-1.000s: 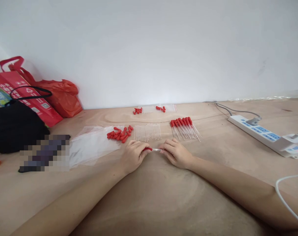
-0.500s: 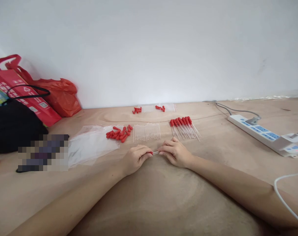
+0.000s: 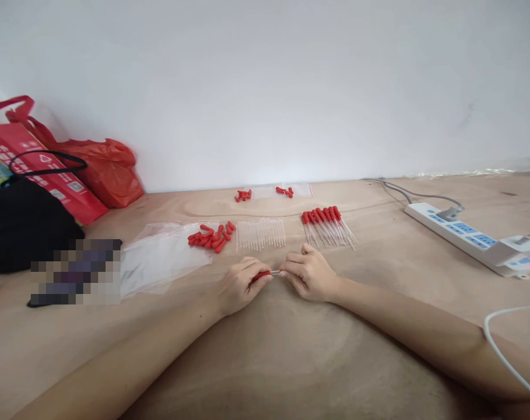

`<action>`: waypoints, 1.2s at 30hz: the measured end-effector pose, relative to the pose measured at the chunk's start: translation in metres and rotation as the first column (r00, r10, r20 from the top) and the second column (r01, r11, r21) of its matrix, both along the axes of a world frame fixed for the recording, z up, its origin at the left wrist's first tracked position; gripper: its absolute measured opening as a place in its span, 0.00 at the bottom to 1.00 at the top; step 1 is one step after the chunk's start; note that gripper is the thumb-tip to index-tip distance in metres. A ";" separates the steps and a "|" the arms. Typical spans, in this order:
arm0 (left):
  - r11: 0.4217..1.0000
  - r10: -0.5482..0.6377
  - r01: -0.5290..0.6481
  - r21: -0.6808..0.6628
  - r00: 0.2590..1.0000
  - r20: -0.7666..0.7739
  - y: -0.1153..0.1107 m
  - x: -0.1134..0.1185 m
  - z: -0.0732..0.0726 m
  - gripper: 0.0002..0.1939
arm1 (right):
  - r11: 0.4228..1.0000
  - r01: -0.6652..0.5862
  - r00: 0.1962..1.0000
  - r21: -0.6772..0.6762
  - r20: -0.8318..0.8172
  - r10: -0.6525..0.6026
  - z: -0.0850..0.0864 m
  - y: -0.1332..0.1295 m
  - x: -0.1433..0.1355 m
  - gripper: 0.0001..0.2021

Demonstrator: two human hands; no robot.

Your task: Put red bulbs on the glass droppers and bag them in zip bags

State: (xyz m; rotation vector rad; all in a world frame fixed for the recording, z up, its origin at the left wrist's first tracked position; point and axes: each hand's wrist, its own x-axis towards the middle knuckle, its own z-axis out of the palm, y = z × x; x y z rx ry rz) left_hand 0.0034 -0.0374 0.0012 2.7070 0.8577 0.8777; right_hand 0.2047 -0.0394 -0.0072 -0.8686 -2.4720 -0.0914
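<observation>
My left hand [image 3: 242, 284] pinches a red rubber dropper bulb [image 3: 261, 275] between thumb and fingers. From the bulb's right end a thin clear dropper tube [image 3: 275, 272] runs into my right hand [image 3: 311, 274], whose fingers are closed on it and hide its far part. Just beyond my left hand lies a pile of loose red bulbs [image 3: 210, 237]. A row of clear tubes [image 3: 260, 233] lies beside that pile. Past my right hand is a row of droppers [image 3: 328, 224], red bulbs fitted on clear tubes.
Clear plastic bags [image 3: 160, 262] lie left of the loose bulbs. Near the wall are more red bulbs [image 3: 242, 195] and another clear bag [image 3: 260, 191]. A power strip [image 3: 470, 236] with cables lies at right, a white cord [image 3: 494, 344] nearer. Red bags [image 3: 109, 172] and a black bag [image 3: 28, 224] stand at left.
My left fingers have shifted so more of the red bulb shows between them. The bulb and tube stay between my hands, and the surrounding things have not moved.
</observation>
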 end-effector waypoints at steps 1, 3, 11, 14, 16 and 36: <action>1.000 -0.002 0.002 0.003 1.000 -0.004 0.000 0.000 0.000 0.08 | 1.000 -0.001 1.000 -0.003 0.006 0.001 0.000 0.000 -0.001 0.14; 1.000 -0.012 0.012 0.013 1.000 -0.014 0.000 0.001 0.000 0.08 | 1.000 -0.009 1.000 -0.021 0.021 0.010 0.000 0.000 -0.002 0.14; 0.998 -0.048 0.048 0.046 0.999 -0.018 0.002 0.002 -0.003 0.09 | 0.987 -0.024 0.999 -0.158 0.038 0.030 0.001 0.001 -0.009 0.13; 0.997 -0.047 0.047 0.064 0.999 -0.001 0.006 0.001 -0.004 0.09 | 0.982 -0.014 0.999 -0.187 0.037 0.022 0.004 0.004 -0.008 0.14; 0.996 -0.037 0.035 0.086 0.999 0.016 0.009 0.000 -0.003 0.08 | 0.985 -0.007 0.999 -0.172 0.049 0.015 0.007 0.005 -0.006 0.14; 0.951 0.308 -0.306 -0.036 0.949 0.062 0.028 -0.016 -0.007 0.11 | 0.520 0.804 0.585 -0.288 0.230 -0.778 0.021 0.070 0.005 0.13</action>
